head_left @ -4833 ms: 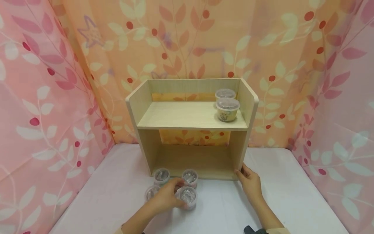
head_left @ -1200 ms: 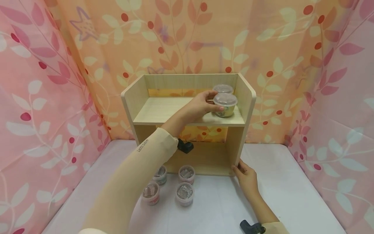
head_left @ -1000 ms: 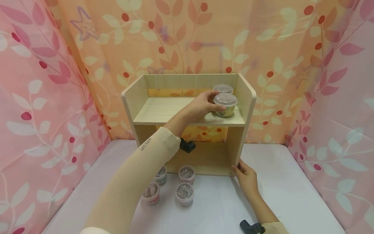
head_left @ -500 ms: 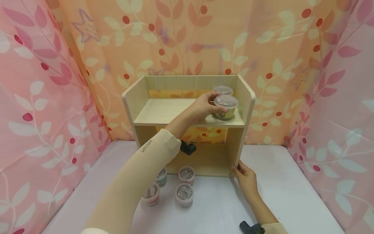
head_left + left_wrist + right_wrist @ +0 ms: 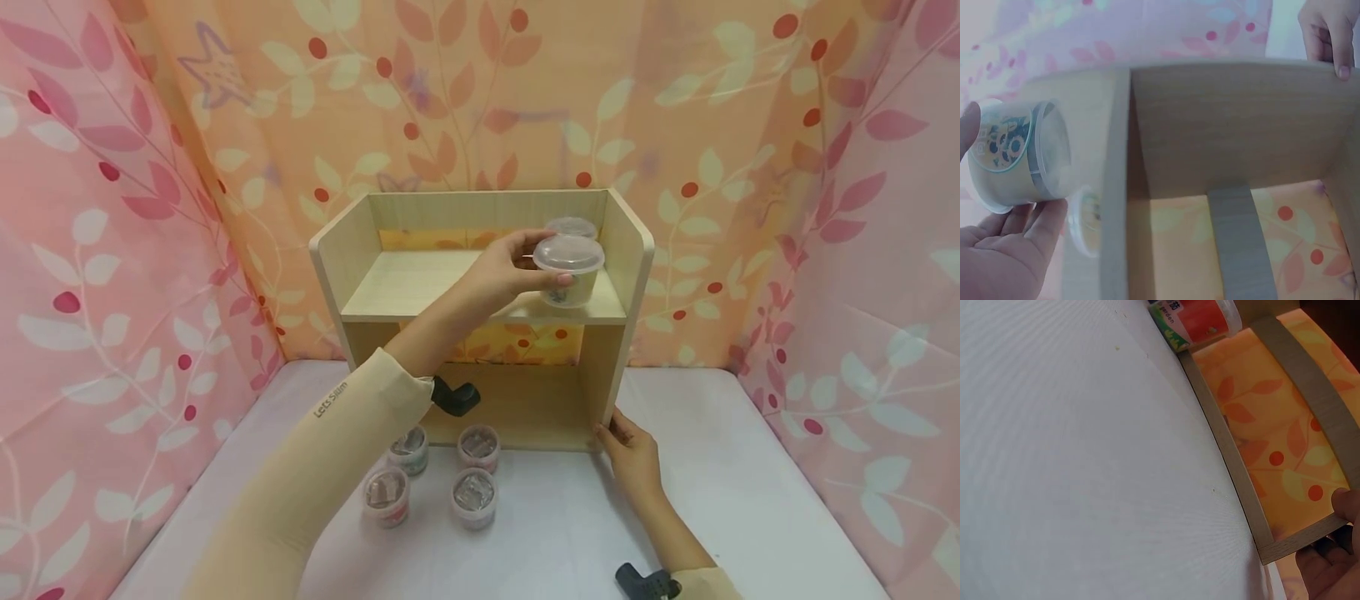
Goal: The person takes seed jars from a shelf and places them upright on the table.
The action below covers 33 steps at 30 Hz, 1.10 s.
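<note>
In the head view my left hand point(image 5: 491, 271) pinches a round plastic tub point(image 5: 576, 289) with a clear lid, thumb in front and fingers behind. This tub is over the right end of the upper board of a two-level wooden shelf point(image 5: 416, 279). The left wrist view shows the tub's printed side point(image 5: 1007, 144) and the hand point(image 5: 1010, 259) around it. Behind it stands a second lidded tub point(image 5: 572, 226), partly hidden. My right hand point(image 5: 635, 460) grips the lower front edge of the shelf's right side panel; the right wrist view shows the thumb and fingers point(image 5: 1355, 550) around that panel.
Several smaller tubs, one pink-based point(image 5: 480, 447) and one red-based point(image 5: 386, 496) among them, stand on the white table point(image 5: 570, 542) before the shelf. The left forearm crosses above them. Patterned curtains point(image 5: 480, 100) enclose the back and sides.
My left hand went from the table tubs to the front tub on the upper board. In the last half second that tub has come left and towards me. My right hand stays put.
</note>
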Available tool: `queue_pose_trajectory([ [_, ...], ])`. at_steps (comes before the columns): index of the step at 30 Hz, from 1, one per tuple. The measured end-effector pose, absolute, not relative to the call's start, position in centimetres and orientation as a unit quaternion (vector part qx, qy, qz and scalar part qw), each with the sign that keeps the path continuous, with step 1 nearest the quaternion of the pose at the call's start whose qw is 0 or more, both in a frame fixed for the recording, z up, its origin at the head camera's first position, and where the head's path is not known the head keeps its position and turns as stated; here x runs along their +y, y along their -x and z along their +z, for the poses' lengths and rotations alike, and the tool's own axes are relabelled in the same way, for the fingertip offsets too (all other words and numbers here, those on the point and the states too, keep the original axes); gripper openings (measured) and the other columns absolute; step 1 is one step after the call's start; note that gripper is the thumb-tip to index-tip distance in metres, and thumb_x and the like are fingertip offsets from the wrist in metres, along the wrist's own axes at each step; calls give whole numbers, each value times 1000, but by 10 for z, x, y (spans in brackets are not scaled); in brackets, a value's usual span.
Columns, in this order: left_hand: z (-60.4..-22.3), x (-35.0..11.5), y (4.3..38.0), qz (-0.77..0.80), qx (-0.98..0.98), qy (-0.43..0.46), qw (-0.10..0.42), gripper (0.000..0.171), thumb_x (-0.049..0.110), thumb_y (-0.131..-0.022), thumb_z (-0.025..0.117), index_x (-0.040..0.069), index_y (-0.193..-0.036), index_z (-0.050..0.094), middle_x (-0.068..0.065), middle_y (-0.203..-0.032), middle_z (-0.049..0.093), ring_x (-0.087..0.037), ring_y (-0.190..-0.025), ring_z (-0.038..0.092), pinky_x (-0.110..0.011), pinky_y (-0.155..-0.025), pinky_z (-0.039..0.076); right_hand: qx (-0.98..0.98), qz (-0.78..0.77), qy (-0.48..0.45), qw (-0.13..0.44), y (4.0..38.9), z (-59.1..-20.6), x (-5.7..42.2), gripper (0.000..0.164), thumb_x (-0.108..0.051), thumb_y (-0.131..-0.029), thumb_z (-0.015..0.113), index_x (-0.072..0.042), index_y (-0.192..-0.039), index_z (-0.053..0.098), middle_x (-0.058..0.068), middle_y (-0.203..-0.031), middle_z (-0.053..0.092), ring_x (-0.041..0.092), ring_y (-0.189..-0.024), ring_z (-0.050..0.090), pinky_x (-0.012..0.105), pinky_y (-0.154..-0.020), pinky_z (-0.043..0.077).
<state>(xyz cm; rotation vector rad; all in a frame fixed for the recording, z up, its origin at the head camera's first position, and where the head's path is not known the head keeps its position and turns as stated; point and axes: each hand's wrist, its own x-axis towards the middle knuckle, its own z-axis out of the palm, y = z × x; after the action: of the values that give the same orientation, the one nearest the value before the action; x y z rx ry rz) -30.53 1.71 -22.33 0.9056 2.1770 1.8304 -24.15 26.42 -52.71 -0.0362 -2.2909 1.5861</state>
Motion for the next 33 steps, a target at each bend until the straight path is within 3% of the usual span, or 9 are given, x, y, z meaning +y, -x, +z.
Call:
queue_pose_trajectory([
  [12, -226, -3, 250, 616, 711, -332, 73, 73, 7, -86, 82, 6, -150, 46, -6, -133, 63, -21, -119, 64, -32, -97, 57, -798, 573, -11, 187, 244, -527, 264, 52, -16, -100, 69, -3, -147, 52, 20, -142, 58, 31, -127, 60, 13, -90, 52],
  [16, -234, -9, 231, 625, 699, -334, 100, 76, 1, -86, 81, 4, -152, 43, -8, -136, 60, -22, -120, 62, -30, -99, 55, -789, 584, -11, 188, 244, -529, 264, 52, -19, -99, 70, -4, -147, 53, 19, -142, 58, 30, -127, 59, 11, -90, 51],
  [27, -269, -22, 202, 613, 704, -327, 144, 79, 2, -81, 85, 12, -149, 47, -8, -134, 61, -23, -118, 63, -31, -96, 57, -791, 580, -35, 193, 243, -529, 266, 57, -22, -101, 68, 2, -148, 48, 23, -146, 53, 36, -132, 55, 20, -94, 51],
  [33, -292, -23, 197, 620, 694, -318, 184, 77, 7, -82, 87, 14, -149, 48, -7, -137, 59, -22, -122, 61, -31, -103, 54, -789, 586, -25, 182, 238, -522, 263, 56, -20, -100, 69, 2, -147, 49, 24, -145, 53, 36, -132, 55, 22, -96, 51],
])
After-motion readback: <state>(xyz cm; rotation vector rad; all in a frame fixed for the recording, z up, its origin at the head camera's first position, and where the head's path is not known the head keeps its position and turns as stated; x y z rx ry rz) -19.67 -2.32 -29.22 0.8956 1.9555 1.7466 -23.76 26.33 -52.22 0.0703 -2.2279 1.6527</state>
